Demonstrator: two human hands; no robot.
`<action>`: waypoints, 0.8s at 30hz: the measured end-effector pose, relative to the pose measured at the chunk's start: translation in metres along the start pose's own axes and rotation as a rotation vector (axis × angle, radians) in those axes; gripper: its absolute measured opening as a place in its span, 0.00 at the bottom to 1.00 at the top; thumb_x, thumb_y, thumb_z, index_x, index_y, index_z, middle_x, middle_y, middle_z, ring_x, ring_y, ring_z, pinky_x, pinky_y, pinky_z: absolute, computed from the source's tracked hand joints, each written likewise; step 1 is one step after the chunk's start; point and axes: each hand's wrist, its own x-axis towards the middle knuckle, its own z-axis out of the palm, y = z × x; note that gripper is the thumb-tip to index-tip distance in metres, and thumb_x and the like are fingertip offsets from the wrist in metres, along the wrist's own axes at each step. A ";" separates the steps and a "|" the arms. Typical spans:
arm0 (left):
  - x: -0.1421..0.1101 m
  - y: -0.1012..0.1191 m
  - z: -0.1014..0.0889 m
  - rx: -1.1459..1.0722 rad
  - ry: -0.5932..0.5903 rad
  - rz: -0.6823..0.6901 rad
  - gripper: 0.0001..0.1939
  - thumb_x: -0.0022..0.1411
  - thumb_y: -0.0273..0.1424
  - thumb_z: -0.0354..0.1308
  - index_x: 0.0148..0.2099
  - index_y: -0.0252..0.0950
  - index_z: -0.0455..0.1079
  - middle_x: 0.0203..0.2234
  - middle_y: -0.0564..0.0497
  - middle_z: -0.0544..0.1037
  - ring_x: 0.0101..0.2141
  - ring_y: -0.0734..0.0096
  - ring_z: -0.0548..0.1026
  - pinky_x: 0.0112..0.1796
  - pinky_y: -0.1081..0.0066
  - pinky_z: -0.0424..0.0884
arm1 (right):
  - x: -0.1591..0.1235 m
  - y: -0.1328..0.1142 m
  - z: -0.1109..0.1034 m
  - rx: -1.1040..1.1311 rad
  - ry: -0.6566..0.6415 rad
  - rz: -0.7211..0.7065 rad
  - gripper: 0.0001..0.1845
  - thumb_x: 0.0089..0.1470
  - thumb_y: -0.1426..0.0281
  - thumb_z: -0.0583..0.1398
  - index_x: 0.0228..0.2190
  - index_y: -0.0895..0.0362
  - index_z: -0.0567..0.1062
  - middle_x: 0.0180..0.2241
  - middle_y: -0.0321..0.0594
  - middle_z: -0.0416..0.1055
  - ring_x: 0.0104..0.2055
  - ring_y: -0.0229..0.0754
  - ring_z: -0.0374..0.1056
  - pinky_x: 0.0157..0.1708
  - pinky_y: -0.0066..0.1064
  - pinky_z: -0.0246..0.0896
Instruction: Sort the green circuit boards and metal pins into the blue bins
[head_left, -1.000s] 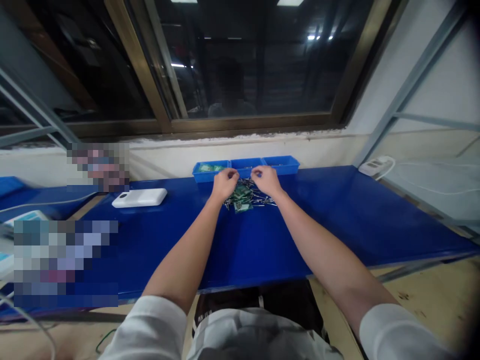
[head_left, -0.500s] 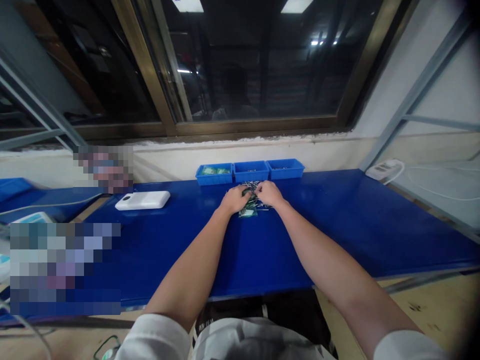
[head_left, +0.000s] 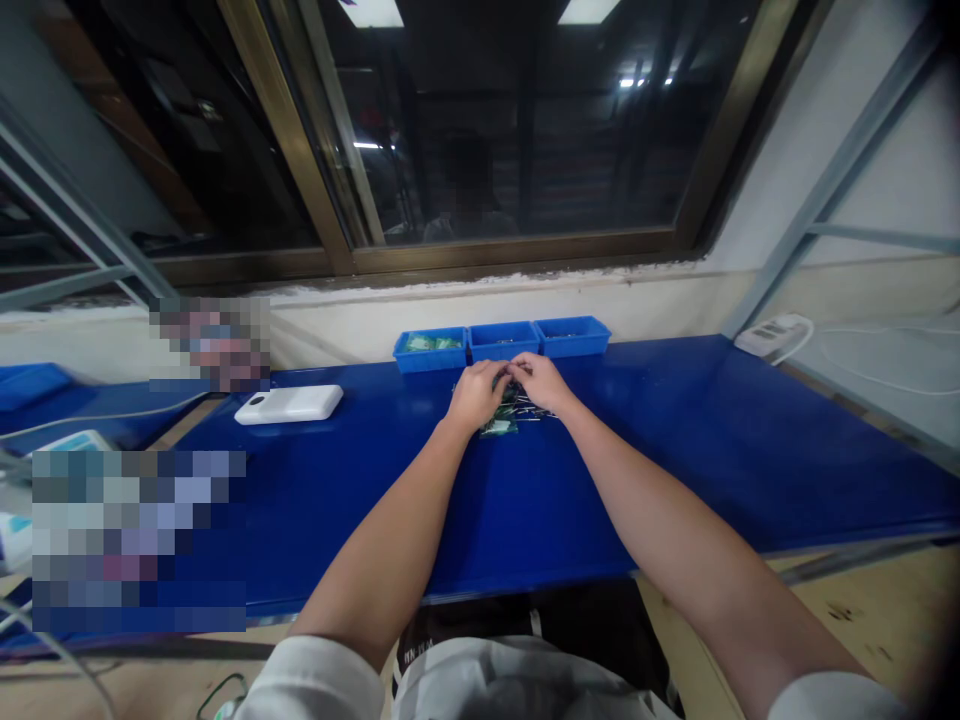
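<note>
Both hands meet over a small pile of thin metal pieces (head_left: 531,410), screw-like but too small to name surely. My left hand (head_left: 478,394) is closed with its fingers bent, and what it holds is hidden. My right hand (head_left: 541,382) pinches with thumb and fingertips, almost touching the left fingers; any piece in the pinch is too small to make out. Under and in front of the hands lies a green-and-white packet (head_left: 499,426) among the metal pieces. Part of the pile is covered by the hands.
Behind the hands stand three blue bins: the left bin (head_left: 431,363) with green packets, the middle bin (head_left: 504,353) and right bin (head_left: 574,349) with small metal pieces. A white power bank-like device (head_left: 289,404) lies left on the blue table (head_left: 525,520). A white power strip (head_left: 775,335) is far right.
The two hands have drawn together until their fingertips nearly meet, and my left hand has turned over the pile. The metal pieces and packet stay in about the same place.
</note>
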 end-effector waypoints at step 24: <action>-0.001 0.001 -0.005 -0.089 0.094 -0.129 0.10 0.62 0.34 0.51 0.39 0.36 0.72 0.33 0.49 0.76 0.36 0.70 0.73 0.41 0.71 0.67 | -0.002 -0.011 -0.012 0.562 -0.037 0.200 0.18 0.40 0.56 0.64 0.25 0.59 0.75 0.24 0.40 0.74 0.19 0.32 0.61 0.17 0.24 0.52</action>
